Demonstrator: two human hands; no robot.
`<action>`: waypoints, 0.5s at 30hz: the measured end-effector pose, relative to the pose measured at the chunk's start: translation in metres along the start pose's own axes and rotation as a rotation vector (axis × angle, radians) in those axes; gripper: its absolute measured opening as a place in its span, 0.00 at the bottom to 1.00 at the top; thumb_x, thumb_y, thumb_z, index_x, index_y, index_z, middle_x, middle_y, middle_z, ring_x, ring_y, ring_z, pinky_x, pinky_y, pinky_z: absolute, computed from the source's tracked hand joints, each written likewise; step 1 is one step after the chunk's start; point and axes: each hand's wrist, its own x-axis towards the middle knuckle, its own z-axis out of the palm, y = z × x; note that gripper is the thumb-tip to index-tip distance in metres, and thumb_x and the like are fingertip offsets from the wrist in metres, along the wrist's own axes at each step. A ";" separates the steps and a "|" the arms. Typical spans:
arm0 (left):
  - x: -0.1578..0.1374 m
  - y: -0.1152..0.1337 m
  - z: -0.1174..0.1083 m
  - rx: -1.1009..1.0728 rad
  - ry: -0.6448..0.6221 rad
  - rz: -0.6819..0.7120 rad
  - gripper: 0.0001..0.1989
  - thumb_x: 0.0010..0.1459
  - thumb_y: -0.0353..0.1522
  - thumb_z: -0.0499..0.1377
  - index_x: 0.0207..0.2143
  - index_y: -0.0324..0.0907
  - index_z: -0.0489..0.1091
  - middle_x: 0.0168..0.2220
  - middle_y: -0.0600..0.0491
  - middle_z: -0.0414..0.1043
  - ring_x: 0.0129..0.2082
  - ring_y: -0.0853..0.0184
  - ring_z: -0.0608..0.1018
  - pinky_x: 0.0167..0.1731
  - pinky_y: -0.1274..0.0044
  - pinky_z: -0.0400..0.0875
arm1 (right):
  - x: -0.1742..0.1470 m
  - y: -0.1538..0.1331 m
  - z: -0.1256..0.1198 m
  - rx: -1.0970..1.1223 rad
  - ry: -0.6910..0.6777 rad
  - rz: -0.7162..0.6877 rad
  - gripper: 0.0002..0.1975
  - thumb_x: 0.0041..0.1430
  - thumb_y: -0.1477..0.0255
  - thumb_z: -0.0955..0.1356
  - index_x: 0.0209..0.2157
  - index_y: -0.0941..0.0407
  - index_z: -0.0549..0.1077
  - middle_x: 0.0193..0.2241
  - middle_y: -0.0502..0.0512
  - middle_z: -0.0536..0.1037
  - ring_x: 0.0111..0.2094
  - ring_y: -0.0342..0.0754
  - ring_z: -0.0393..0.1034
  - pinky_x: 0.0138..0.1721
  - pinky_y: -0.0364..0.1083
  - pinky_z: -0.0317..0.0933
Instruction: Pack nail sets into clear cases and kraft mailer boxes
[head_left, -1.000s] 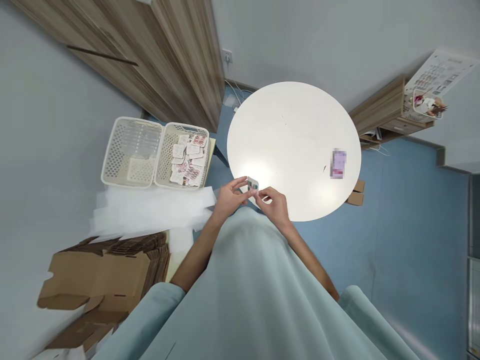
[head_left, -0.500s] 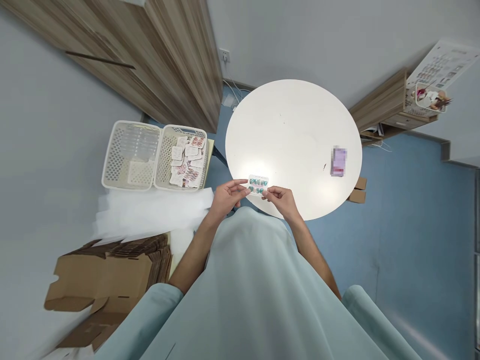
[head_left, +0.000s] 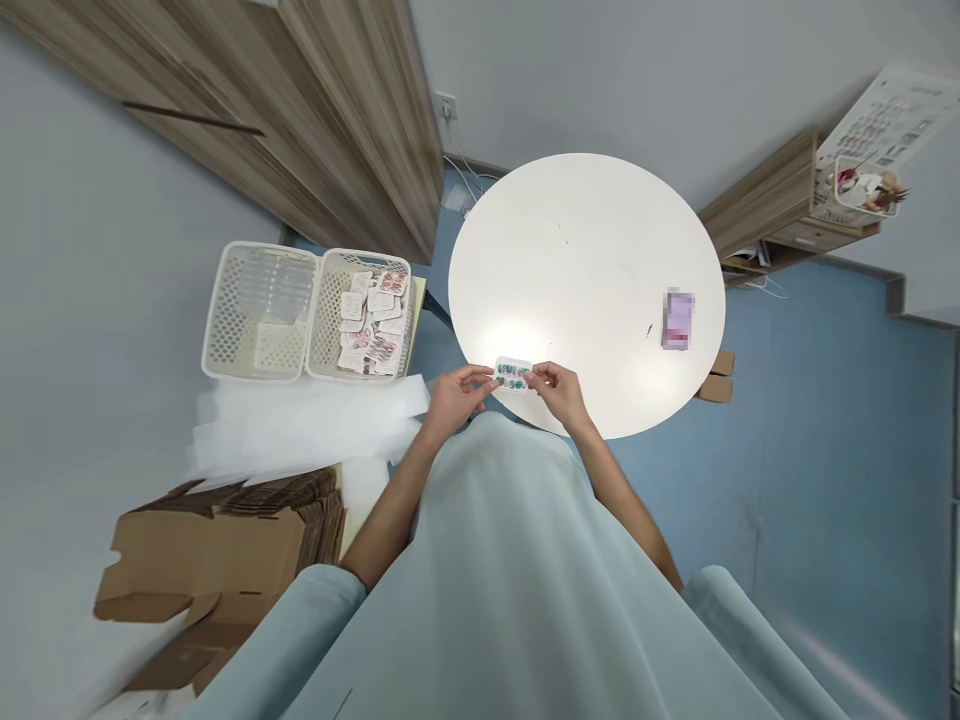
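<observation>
Tall cabinet (head_left: 300,120): one, wood-grained, stood behind the baskets at upper left.
Worktop (head_left: 592,270): one, round and white.
Low wooden unit (head_left: 772,200): one, set beyond the worktop at right.
Flattened cardboard (head_left: 202,550): one stack at lower left; its layers cannot be counted.
White sheets (head_left: 300,425): one overlapping pile, laid between the cardboard and the baskets.
White baskets (head_left: 215,310): two, placed side by side; clear plastic pieces (head_left: 271,285) are stacked in the left one, and many overlapping cards (head_left: 375,315), not exactly countable, are heaped in the right.
Left hand (head_left: 454,398): one, nearly closed; the left end of the held card (head_left: 513,373) is pinched between thumb and fingers.
Right hand (head_left: 561,395): one, fingers curled; the card's right end is gripped between thumb and fingertips.
Purple item (head_left: 678,322): one, blurred by pixelation, rested near the worktop's right edge.
Held card: one, white, held face up by both hands above the worktop's near edge.
Teal pieces (head_left: 512,370): two rows, carried on the held card; some are covered by the thumbs, so the total cannot be told.
</observation>
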 end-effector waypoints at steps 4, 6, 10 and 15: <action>0.021 -0.036 -0.001 0.129 0.056 -0.040 0.23 0.55 0.48 0.68 0.46 0.42 0.81 0.42 0.48 0.84 0.23 0.67 0.78 0.28 0.74 0.74 | 0.032 0.042 0.020 -0.016 -0.034 0.107 0.18 0.56 0.52 0.75 0.33 0.54 0.77 0.28 0.52 0.80 0.32 0.50 0.78 0.39 0.48 0.72; 0.034 -0.053 -0.003 0.198 0.037 -0.075 0.22 0.57 0.44 0.65 0.49 0.41 0.80 0.44 0.47 0.84 0.25 0.66 0.80 0.31 0.74 0.75 | 0.047 0.059 0.031 -0.055 -0.030 0.181 0.15 0.57 0.56 0.75 0.30 0.54 0.76 0.27 0.52 0.81 0.31 0.50 0.79 0.40 0.48 0.72; 0.055 -0.078 -0.004 0.362 -0.032 -0.122 0.21 0.59 0.39 0.63 0.52 0.41 0.79 0.46 0.47 0.84 0.29 0.63 0.82 0.39 0.71 0.77 | 0.066 0.078 0.046 -0.232 -0.031 0.222 0.08 0.60 0.65 0.73 0.30 0.54 0.77 0.26 0.51 0.82 0.33 0.50 0.80 0.42 0.48 0.71; 0.066 -0.092 -0.001 0.434 0.005 -0.102 0.22 0.59 0.34 0.63 0.56 0.40 0.77 0.51 0.43 0.83 0.45 0.55 0.83 0.49 0.67 0.76 | 0.071 0.083 0.049 -0.365 0.000 0.274 0.07 0.62 0.70 0.71 0.39 0.55 0.81 0.34 0.55 0.85 0.38 0.51 0.81 0.47 0.49 0.71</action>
